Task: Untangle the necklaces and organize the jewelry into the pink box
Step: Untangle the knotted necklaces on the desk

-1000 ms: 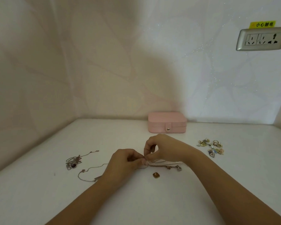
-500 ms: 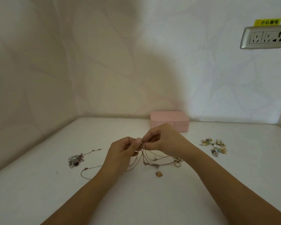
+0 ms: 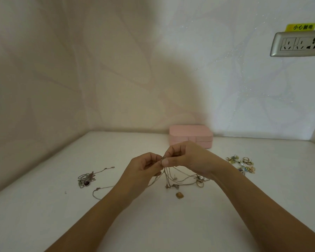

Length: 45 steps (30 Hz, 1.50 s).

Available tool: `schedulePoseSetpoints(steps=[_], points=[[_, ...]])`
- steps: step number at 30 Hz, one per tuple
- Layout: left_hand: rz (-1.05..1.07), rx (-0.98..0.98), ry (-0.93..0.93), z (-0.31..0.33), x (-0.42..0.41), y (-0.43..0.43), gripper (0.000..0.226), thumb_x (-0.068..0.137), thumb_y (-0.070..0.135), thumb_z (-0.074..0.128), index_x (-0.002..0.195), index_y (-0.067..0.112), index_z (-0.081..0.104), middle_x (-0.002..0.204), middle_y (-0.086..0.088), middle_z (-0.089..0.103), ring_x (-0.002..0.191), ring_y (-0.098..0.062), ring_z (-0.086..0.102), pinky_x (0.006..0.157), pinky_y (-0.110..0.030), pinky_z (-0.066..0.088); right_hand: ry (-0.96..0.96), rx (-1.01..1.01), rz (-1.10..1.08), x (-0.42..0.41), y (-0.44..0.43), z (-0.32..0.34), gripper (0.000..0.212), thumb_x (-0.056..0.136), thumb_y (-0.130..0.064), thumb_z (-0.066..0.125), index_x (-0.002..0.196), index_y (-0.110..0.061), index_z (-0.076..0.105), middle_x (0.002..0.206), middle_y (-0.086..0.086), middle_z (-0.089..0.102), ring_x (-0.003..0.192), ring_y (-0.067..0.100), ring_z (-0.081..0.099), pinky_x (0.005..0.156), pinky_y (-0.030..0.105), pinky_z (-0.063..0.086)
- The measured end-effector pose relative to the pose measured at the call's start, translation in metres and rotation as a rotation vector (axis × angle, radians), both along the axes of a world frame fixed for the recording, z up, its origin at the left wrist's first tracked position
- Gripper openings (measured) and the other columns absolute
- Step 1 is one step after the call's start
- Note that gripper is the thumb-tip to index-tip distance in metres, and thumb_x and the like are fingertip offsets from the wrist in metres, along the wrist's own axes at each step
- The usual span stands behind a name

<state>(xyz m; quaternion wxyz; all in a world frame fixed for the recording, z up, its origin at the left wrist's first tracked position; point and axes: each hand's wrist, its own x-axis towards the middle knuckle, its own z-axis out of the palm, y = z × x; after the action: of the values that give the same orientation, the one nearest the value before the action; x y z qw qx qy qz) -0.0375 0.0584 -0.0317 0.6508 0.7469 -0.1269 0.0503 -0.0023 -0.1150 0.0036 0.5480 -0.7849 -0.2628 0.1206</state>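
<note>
Silver tangled necklaces pinched at the top between my left hand and right hand, strands hanging to the white table. Pink box shut, against the wall behind my hands. Another necklace lies left, rings right, gold pendant below.

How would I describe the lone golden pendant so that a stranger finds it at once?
Start at the pink box by the back wall and come toward the viewer. Below the dangling chains lies the pendant: squarish and amber-gold, unlike the round ring nearby.
</note>
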Motion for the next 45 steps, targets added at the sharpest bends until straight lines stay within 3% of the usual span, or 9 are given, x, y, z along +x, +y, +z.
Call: schedulePoseSetpoints(steps=[7,12,19,24,27,29,33,37,45], points=[[-0.047,-0.047,0.016,0.007,-0.007,-0.003,0.017,0.076,0.026,0.055,0.071,0.011,0.060,0.073,0.002,0.061,0.076,-0.009,0.059,0.086,-0.031,0.053,0.192,0.284,0.117,0.002,-0.001,0.001,0.012,0.077,-0.010,0.070,0.079,-0.006,0.059,0.075,0.005,0.064,0.074,0.015,0.062,0.077,0.022,0.051],[0.005,-0.123,-0.013,0.007,-0.007,-0.004,0.025,0.096,0.016,0.049,0.074,0.009,0.057,0.075,0.001,0.057,0.078,-0.009,0.056,0.083,-0.030,0.054,0.163,0.207,0.065,-0.004,0.001,0.006,0.014,0.082,0.004,0.066,0.081,-0.007,0.058,0.069,0.004,0.059,0.047,0.004,0.047,0.051,0.017,0.043],[-0.044,-0.239,0.070,0.009,-0.007,-0.002,0.036,0.088,0.000,0.056,0.057,0.014,0.047,0.069,-0.001,0.061,0.069,-0.009,0.058,0.074,-0.023,0.052,-0.191,-0.034,-0.105,-0.010,-0.001,0.013,0.010,0.078,-0.018,0.076,0.087,-0.023,0.078,0.053,-0.011,0.054,0.052,0.013,0.031,0.052,0.025,0.027],[-0.008,-0.257,0.081,0.007,-0.005,0.000,0.027,0.088,0.001,0.058,0.063,0.008,0.052,0.069,-0.005,0.062,0.068,-0.013,0.060,0.071,-0.023,0.053,-0.339,-0.156,-0.155,-0.015,0.001,0.014,0.006,0.081,-0.015,0.074,0.082,-0.021,0.072,0.046,-0.026,0.051,0.043,0.004,0.033,0.046,0.009,0.027],[-0.001,-0.264,0.093,0.006,-0.005,0.002,0.007,0.081,0.008,0.067,0.084,0.003,0.065,0.073,-0.008,0.065,0.068,-0.017,0.061,0.072,-0.025,0.056,-0.339,-0.207,-0.158,-0.016,0.002,0.013,0.008,0.083,-0.019,0.073,0.080,-0.023,0.067,0.049,-0.026,0.052,0.044,0.003,0.034,0.048,0.010,0.028],[-0.043,-0.274,0.110,0.006,-0.005,0.004,0.024,0.073,0.014,0.071,0.095,0.003,0.068,0.075,-0.008,0.068,0.067,-0.016,0.062,0.071,-0.025,0.056,-0.313,-0.231,-0.156,-0.015,0.003,0.011,0.008,0.083,-0.027,0.072,0.080,-0.024,0.065,0.047,-0.017,0.045,0.047,0.004,0.033,0.049,0.014,0.029],[-0.027,-0.246,0.107,0.010,-0.005,0.008,0.024,0.064,0.017,0.073,0.087,0.009,0.075,0.067,-0.003,0.066,0.057,-0.011,0.057,0.063,-0.020,0.053,-0.274,-0.224,-0.140,-0.012,0.004,0.008,0.013,0.084,-0.032,0.071,0.079,-0.022,0.065,0.045,-0.015,0.038,0.045,0.004,0.031,0.046,0.015,0.028],[0.001,-0.210,0.099,0.012,-0.004,0.009,0.011,0.074,0.006,0.072,0.082,0.013,0.075,0.062,0.001,0.065,0.054,-0.008,0.054,0.061,-0.017,0.051,-0.134,-0.068,-0.077,-0.010,0.000,0.010,0.009,0.084,-0.021,0.071,0.078,-0.016,0.067,0.057,-0.008,0.045,0.053,0.008,0.033,0.052,0.018,0.030],[0.062,-0.079,0.029,0.008,-0.001,0.015,0.029,0.091,0.003,0.055,0.083,0.020,0.077,0.064,0.001,0.058,0.061,-0.010,0.050,0.071,-0.023,0.049,0.185,0.450,-0.009,-0.009,-0.007,0.019,0.007,0.076,-0.012,0.062,0.075,-0.012,0.055,0.080,0.003,0.064,0.051,0.007,0.035,0.046,0.016,0.028]])
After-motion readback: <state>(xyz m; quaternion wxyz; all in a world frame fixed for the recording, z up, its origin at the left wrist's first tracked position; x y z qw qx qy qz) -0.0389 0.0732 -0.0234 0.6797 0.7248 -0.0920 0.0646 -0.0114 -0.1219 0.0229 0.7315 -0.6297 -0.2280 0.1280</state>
